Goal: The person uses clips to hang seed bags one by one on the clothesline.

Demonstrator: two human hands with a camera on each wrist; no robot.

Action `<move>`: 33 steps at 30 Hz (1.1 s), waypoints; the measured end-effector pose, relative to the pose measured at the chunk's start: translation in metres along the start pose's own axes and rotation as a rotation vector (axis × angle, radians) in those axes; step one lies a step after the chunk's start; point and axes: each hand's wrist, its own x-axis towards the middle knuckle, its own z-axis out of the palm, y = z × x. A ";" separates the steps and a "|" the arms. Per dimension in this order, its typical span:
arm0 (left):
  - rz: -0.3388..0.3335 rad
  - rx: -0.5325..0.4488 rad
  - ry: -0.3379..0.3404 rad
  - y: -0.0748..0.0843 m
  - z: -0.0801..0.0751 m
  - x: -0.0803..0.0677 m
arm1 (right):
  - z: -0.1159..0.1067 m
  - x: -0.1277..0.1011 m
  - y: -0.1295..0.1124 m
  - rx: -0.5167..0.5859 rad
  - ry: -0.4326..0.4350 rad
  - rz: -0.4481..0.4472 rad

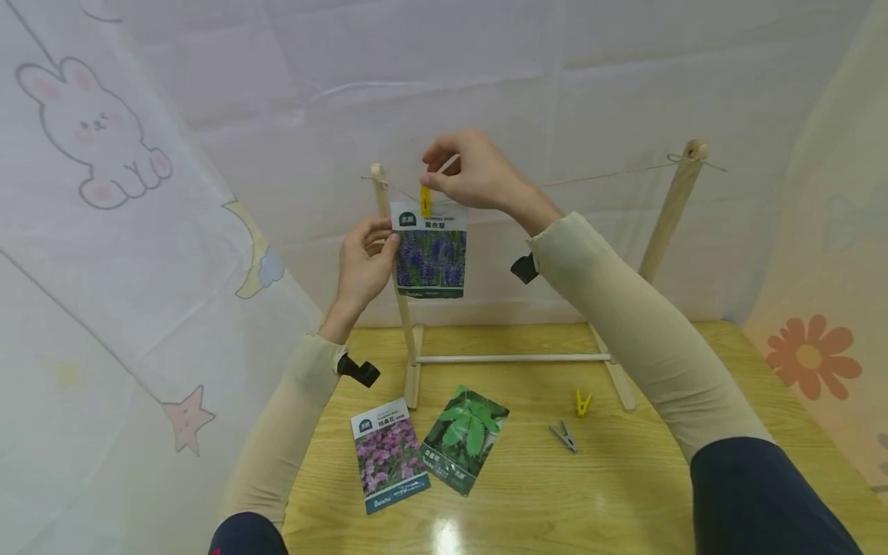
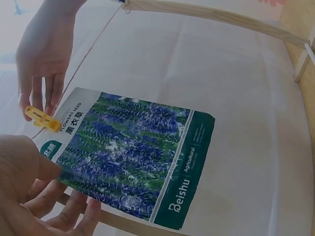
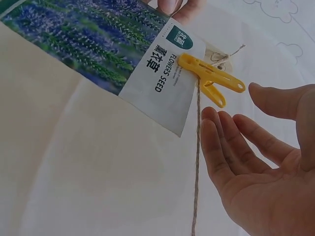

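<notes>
Wooden rack (image 1: pixel 671 212): string (image 3: pixel 198 157) stretched between posts. At string, near left post: seed packet (image 1: pixel 430 258), white header, purple-flower print, dark green foot band. Long axis near vertical, header up, printed face toward wearer. Left hand (image 1: pixel 368 258): pinching packet's left edge. Right hand (image 1: pixel 479 173): released, just beside yellow clip (image 1: pixel 425 203), clamped on header, handles up.

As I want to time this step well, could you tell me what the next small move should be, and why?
Probably the left hand should loosen its grip on the purple-flower seed packet: the yellow clip appears to pinch its top edge to the string, and the right hand looks clear of the clip, while the left hand pinches the packet's side.
</notes>
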 end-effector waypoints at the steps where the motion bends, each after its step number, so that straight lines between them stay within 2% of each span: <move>1: 0.001 -0.007 -0.001 -0.001 0.000 0.000 | 0.000 -0.001 0.000 0.002 0.002 0.001; 10: -0.018 -0.018 -0.002 -0.002 -0.005 -0.003 | -0.002 -0.012 0.002 -0.005 0.029 -0.002; 16: -0.032 -0.024 0.004 -0.008 -0.011 -0.006 | -0.001 -0.019 0.004 0.023 0.046 -0.014; 24: -0.026 -0.010 0.005 -0.012 -0.015 -0.012 | -0.002 -0.033 0.007 0.022 0.084 -0.048; 33: 0.014 0.022 -0.032 -0.014 -0.018 -0.019 | 0.000 -0.055 0.012 0.017 0.068 -0.058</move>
